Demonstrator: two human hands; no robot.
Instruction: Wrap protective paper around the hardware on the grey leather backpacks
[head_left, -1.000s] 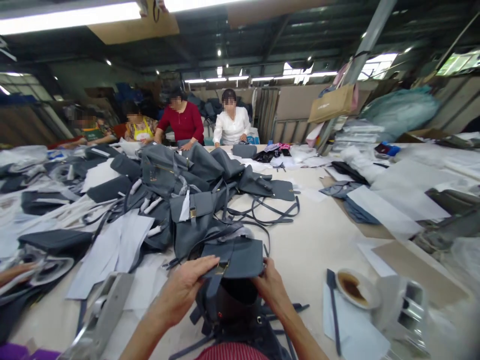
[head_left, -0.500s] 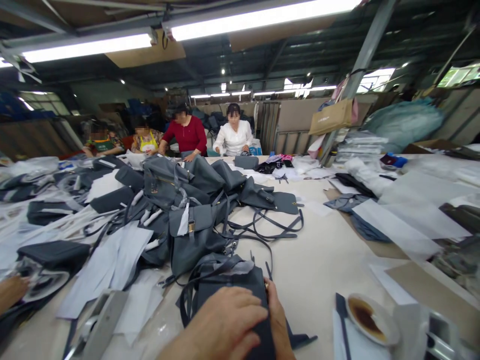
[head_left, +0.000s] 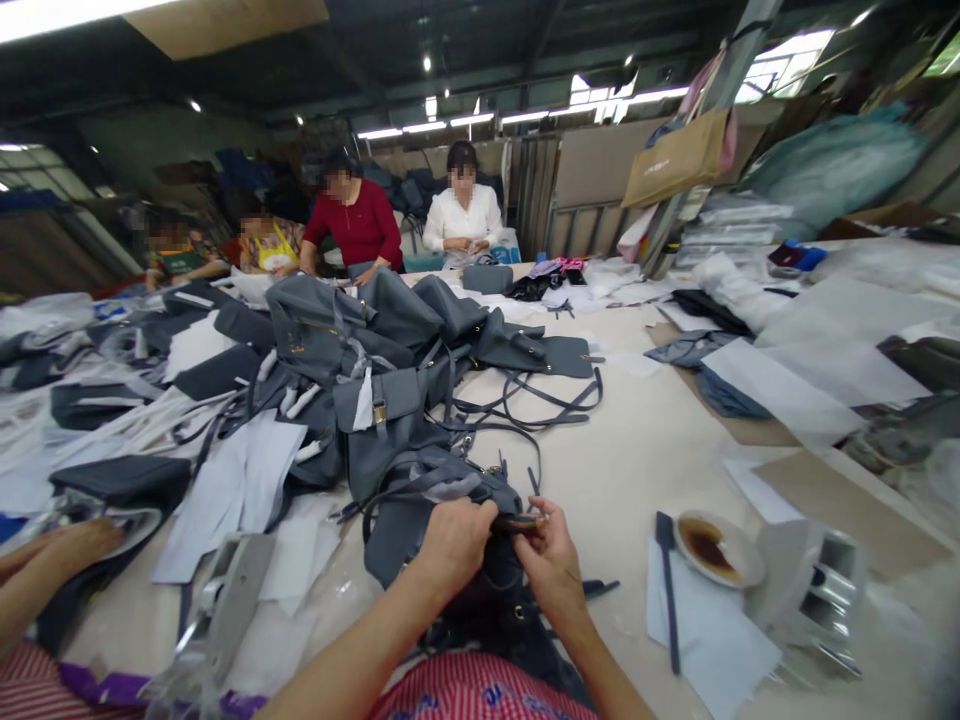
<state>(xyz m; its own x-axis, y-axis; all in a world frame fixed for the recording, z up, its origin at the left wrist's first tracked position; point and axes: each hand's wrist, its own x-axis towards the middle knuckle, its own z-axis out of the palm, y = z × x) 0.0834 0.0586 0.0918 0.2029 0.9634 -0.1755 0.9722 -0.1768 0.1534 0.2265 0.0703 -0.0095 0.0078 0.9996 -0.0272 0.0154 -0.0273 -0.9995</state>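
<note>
A dark grey-blue backpack (head_left: 394, 535) lies on the table close in front of me, its straps loose beside it. My left hand (head_left: 459, 540) is closed with bent fingers on the upper edge of the backpack. Facing it, my right hand (head_left: 551, 555) pinches the same edge, where a narrow part with a gold-coloured bit shows between the hands. The fingertips of my left hand are partly hidden. Beyond the backpack, thin straps (head_left: 555, 408) trail across the table, and another backpack with a gold clasp (head_left: 386, 425) leans on the pile.
A pile of grey backpacks (head_left: 390, 325) covers the middle left. At left, a co-worker's hand (head_left: 86, 545) touches another bag (head_left: 124, 480). Tape dispensers (head_left: 232, 590) (head_left: 821, 580) stand either side. A dish of brown liquid (head_left: 739, 572) sits right, beside a dark strip (head_left: 671, 600). People work across the table.
My left hand has moved from lying spread on the backpack's face to gripping its upper edge. My right hand has shifted from its side to pinch that edge. The view has tilted down.
</note>
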